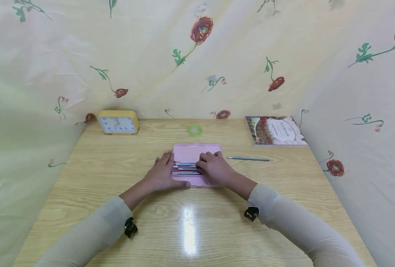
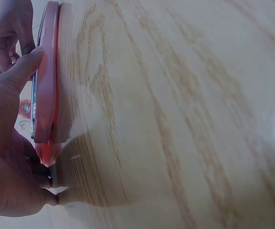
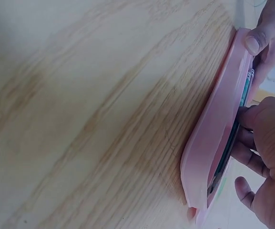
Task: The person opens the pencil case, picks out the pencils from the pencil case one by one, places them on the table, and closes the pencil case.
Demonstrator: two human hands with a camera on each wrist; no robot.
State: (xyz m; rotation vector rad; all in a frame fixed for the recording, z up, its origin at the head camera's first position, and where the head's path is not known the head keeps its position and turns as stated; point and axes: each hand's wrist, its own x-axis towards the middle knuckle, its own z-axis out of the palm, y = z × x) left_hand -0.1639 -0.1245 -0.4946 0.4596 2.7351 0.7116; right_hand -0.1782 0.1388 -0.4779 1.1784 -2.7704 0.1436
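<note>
A pink pencil case (image 1: pixel 198 148) lies with its lid folded back on the table, and several pencils (image 1: pixel 184 168) lie side by side in its tray. Along the case's left end rests my left hand (image 1: pixel 162 176), its fingers stretched out and its thumb on the front rim. My right hand (image 1: pixel 215 170) reaches into the tray from the right. Its bent fingers pinch at the pencils (image 3: pixel 235 129), covering their right part in the head view. One more pencil (image 1: pixel 249 158), blue-green, lies on the table to the right of the case.
A yellow alarm clock (image 1: pixel 118 122) stands at the back left of the table (image 1: pixel 157 218). Behind the case lies a roll of green tape (image 1: pixel 195 130). A book (image 1: pixel 276 131) lies at the back right. Flower-patterned cloth (image 1: pixel 150 55) hangs behind and at both sides.
</note>
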